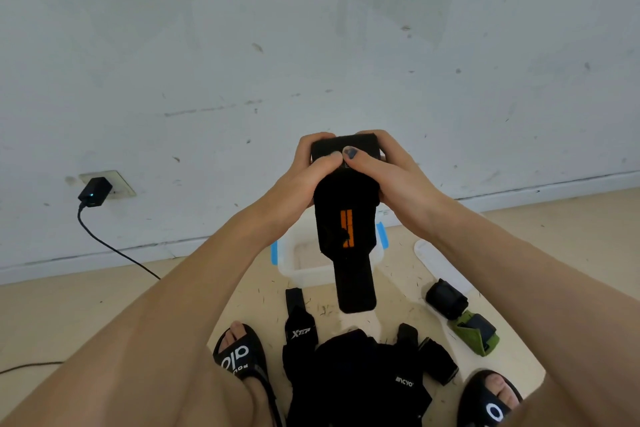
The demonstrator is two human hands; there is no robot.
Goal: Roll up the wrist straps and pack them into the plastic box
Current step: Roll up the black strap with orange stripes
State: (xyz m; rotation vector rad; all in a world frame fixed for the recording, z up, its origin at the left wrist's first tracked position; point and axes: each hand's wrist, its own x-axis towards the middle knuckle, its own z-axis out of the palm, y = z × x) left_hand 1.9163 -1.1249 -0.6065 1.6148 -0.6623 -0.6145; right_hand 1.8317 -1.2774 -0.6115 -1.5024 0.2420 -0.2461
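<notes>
A black wrist strap point(347, 229) with an orange mark hangs in the air before me, its top end partly rolled. My left hand point(304, 170) and my right hand point(381, 166) both grip that rolled end, thumbs meeting on top. The tail of the strap dangles over the clear plastic box point(298, 267) with blue latches, which stands open on the floor below. A pile of black wrist straps point(356, 371) lies on the floor between my feet. One rolled black strap point(446, 298) and a green-and-black strap point(476, 333) lie to the right.
The box's white lid point(429, 260) lies on the floor right of the box. A black charger point(95, 191) is plugged into a wall socket at left, its cable running across the floor. My sandalled feet point(239, 357) flank the pile. The wall stands close behind the box.
</notes>
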